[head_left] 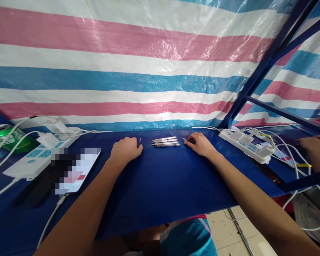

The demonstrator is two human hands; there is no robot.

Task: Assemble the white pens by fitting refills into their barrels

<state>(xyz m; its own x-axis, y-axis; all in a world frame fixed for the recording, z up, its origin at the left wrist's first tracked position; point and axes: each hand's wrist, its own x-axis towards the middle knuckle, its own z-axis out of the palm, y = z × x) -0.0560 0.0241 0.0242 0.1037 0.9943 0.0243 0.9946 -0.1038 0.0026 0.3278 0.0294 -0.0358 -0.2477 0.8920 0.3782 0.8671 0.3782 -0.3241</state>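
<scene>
Some pens [164, 144] lie side by side on the blue desk [154, 185], at twelve o'clock from the person. The left hand [124, 150] is at nine o'clock from the pens, its fingers pinching a thin dark stick [140, 140]. The right hand [201, 144] is at three o'clock from them, its fingers pinching a small shiny piece [185, 140].

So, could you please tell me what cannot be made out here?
All in the head view:
the rest of the slim dark piece in the left hand, hidden by that hand
the rest of the slim pale piece in the right hand, likewise
phone screen details, blurred by pixel blocks
any print on the pens, too small
another person's arm, cut off by the right edge
</scene>
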